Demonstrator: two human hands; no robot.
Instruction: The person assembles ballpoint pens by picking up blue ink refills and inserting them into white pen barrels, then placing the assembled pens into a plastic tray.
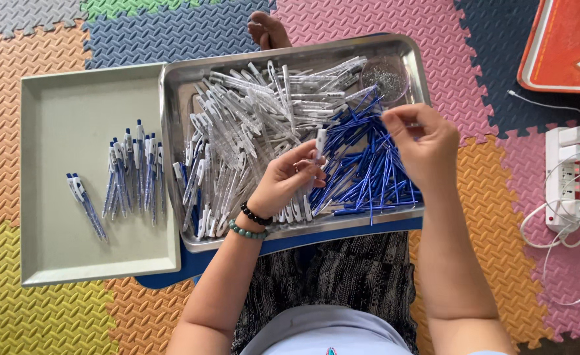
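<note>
Seated on a floor of coloured foam mats (14, 197), lap covered by dark patterned cloth (349, 276), with a blue board (290, 244) resting across it. Left hand (290, 179), wrist ringed by a black and a green bead bracelet (252, 222), curled narrowly around a clear pen barrel (320, 143), held upright above the metal tray (416, 66). Right hand (424, 141) raised a little further out, fingertips (395, 121) pinched together on something too thin to make out, just over the heap of blue refills (362, 171) filling the tray's right half. Piled across the tray's left and middle: clear pen barrels and caps (250, 112), tangled in no order. Tucked in the tray's far right corner, a small round clear dish (385, 75) of tiny metal bits, too small to tell apart. To the left, touching the metal tray, a pale grey tray (60, 250) with a small cluster of finished blue-and-white pens (132, 174) plus a couple lying apart nearer its left edge. Off to the right on the mats, a white power strip (562, 181) with plugs and loose white cables. Beyond the metal tray's far rim, bare toes (268, 29). In the far right corner, an orange tray (566, 43).
</note>
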